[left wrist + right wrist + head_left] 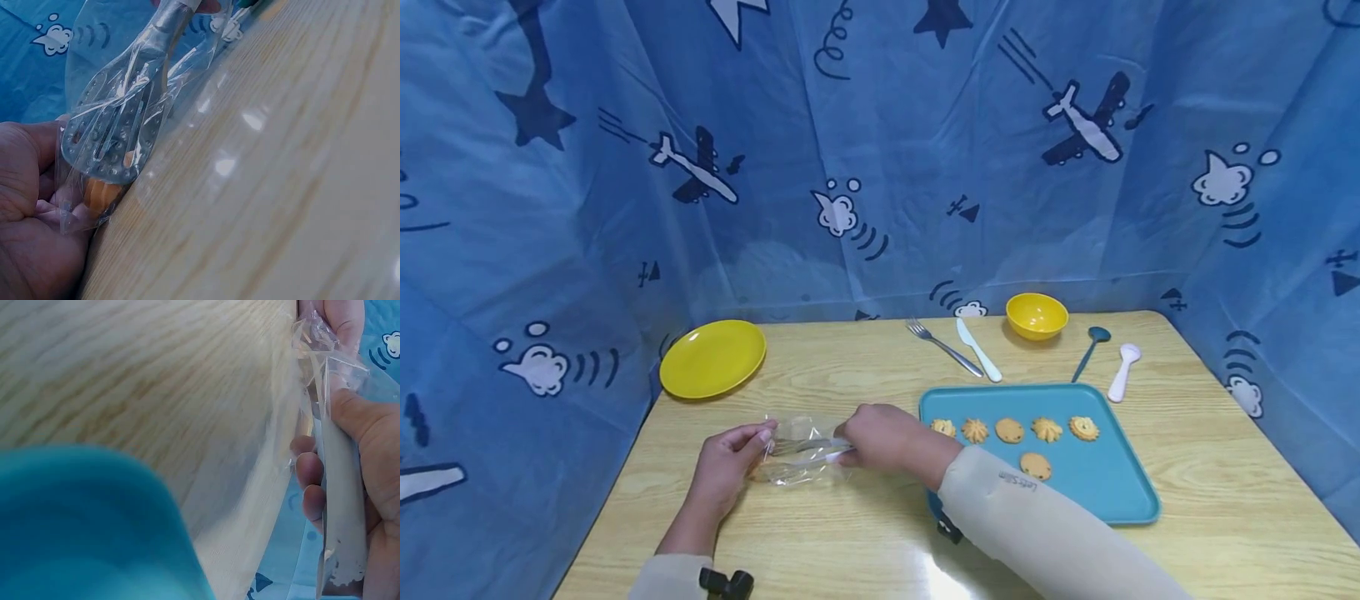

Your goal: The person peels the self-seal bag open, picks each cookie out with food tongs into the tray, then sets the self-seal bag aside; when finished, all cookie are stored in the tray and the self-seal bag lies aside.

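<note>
My left hand [722,467] pinches the end of a clear plastic bag [801,427] at the table's left middle. Metal tongs with slotted heads [119,125] reach inside the bag. An orange-brown cookie [102,195] shows at the tongs' tip, near the left fingers; whether the tongs still touch it, I cannot tell. Around the tongs' pale handle [342,487] my right hand [880,437] is curled, thumb on one side and fingers on the other. The bag's mouth lies near the right fingers.
A teal tray [1120,492] with several cookies [1047,430] lies under the right forearm. Behind stand a yellow plate [713,358] and a yellow bowl [1036,317]. A fork [946,347], a white knife [979,352], a dark spoon [1090,350] and a white spoon [1123,373] lie at the back.
</note>
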Tool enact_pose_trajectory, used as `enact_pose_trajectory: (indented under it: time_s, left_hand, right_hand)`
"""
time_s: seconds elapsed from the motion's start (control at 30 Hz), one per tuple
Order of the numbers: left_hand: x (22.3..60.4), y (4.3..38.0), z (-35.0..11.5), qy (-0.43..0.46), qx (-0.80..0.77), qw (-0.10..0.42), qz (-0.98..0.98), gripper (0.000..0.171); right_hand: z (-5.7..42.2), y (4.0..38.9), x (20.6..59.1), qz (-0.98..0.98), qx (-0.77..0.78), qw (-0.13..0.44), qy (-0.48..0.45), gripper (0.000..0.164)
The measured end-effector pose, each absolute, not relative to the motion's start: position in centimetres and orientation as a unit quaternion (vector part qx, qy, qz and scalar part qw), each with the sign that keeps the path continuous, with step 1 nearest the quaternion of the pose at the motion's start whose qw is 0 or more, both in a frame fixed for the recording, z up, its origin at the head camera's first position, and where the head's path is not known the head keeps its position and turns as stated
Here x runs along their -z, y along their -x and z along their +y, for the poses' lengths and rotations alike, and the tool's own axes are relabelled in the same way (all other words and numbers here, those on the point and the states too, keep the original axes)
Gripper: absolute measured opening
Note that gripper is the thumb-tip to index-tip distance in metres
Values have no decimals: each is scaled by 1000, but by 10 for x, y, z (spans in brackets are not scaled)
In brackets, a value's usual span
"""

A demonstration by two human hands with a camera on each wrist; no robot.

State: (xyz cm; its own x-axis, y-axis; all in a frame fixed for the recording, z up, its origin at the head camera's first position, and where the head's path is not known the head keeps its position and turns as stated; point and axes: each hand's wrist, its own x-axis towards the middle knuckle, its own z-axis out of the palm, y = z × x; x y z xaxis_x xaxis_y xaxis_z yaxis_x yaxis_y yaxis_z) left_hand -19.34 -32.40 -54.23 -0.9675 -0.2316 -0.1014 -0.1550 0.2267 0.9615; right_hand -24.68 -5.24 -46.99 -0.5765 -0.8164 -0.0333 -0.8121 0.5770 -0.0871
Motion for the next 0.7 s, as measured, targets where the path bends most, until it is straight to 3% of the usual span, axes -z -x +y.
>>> enact_pose_trajectory:
  time_s: [0.4, 0.7]
  left_hand:
    - [542, 195, -329, -122, 589, 34, -798, 33]
    - [544, 195, -328, -121, 592, 36, -796, 36]
  right_hand:
    - [-16, 246, 463, 901, 52, 55, 426, 26]
    - [-21, 242, 468, 904, 43, 55, 421, 32]
